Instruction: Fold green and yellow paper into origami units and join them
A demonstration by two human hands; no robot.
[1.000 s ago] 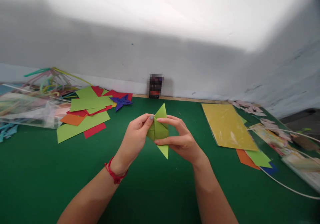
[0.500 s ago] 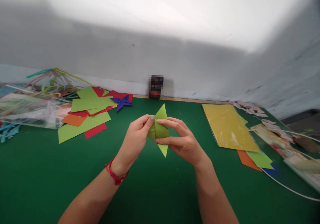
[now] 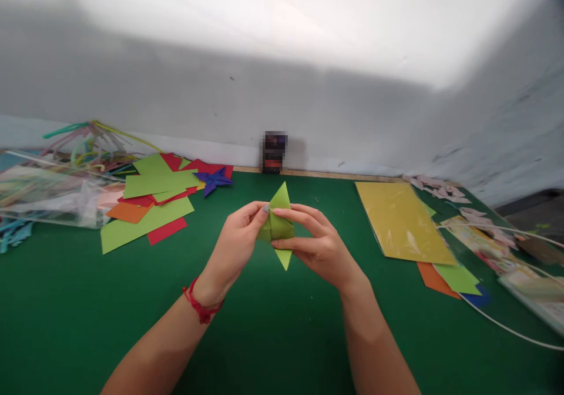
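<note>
A folded green paper (image 3: 281,228) with one point up and one point down is held above the table between both hands. My left hand (image 3: 240,233) is closed on its left edge, the thumb lying over the front near the middle. From the right, my right hand (image 3: 319,239) grips the same paper with its fingers on the front face, one near the centre and one near the lower point. The fingers behind the paper are hidden. A red string bracelet (image 3: 202,310) circles my left wrist.
On the green table (image 3: 264,336), coloured paper sheets (image 3: 161,184) and a folded blue paper star (image 3: 214,181) lie at left, beside a clear plastic bag (image 3: 53,198). A yellow paper pack (image 3: 403,221) lies at right near a white cord (image 3: 515,333). A pixelated dark object (image 3: 274,153) stands against the wall.
Both hands keep their grip on the green paper. The paper has shifted slightly left in view and tilted a little; the whole scene has also shifted slightly.
</note>
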